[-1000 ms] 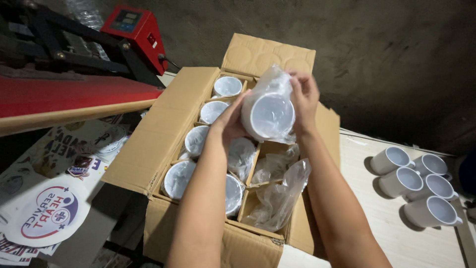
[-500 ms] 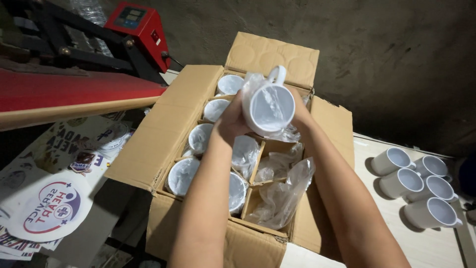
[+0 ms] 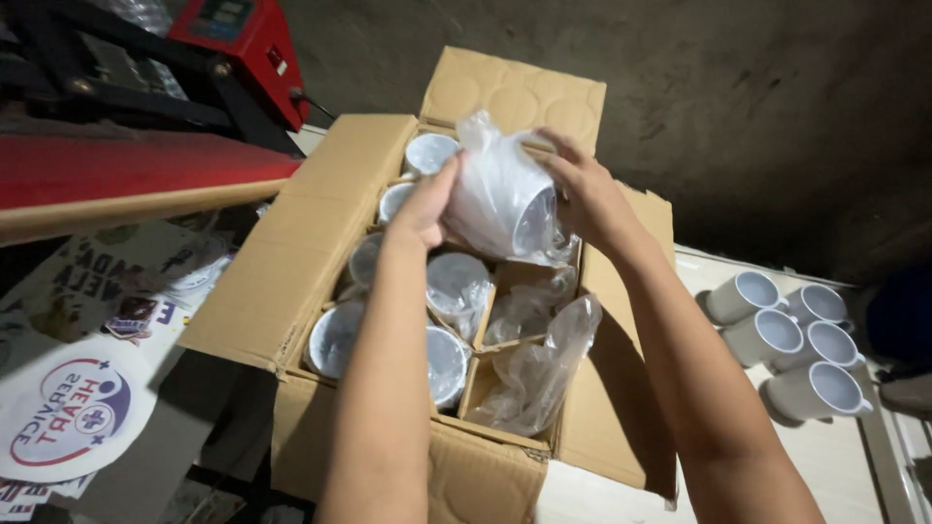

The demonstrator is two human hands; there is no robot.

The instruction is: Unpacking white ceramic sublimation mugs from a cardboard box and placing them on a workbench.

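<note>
You held a white mug (image 3: 519, 218) w/ a clear plastic bag (image 3: 490, 180) wrapped round it, up over the far half of the cardboard box (image 3: 291, 262). The mug lay tilted, mouth toward you and slightly right. Your left hand (image 3: 427, 204) was closed on the bag's left side, fingers curled into the plastic; your right hand (image 3: 587, 194) gripped the right side, thumb and fingers pinched on the wrap by the mug's rim. Both hands had hold of the same wrapped mug, clear of the box's dividers.

Below it, the box stood open, flaps out, back flap (image 3: 515, 97) upright. Cardboard dividers (image 3: 485, 311) split it into cells. Left cells held more bagged mugs (image 3: 335, 335), mouths up, approx. two rows running front to back. Right-side cells held only loose crumpled plastic bags (image 3: 539, 374), one spilling toward the box's near right corner.

Right of the box, on the pale worktop (image 3: 874, 466), five unwrapped white mugs (image 3: 777, 335) lay clustered together on their sides, mouths facing up-right, near the worktop's right edge.

Left of the box, a red heat press (image 3: 238, 44) w/ a red slab (image 3: 126, 170) and pale wood edge jutted toward the box's left flap. Under it, printed sheets and a round white sticker (image 3: 68, 417) lay at the lower left corner.
</note>
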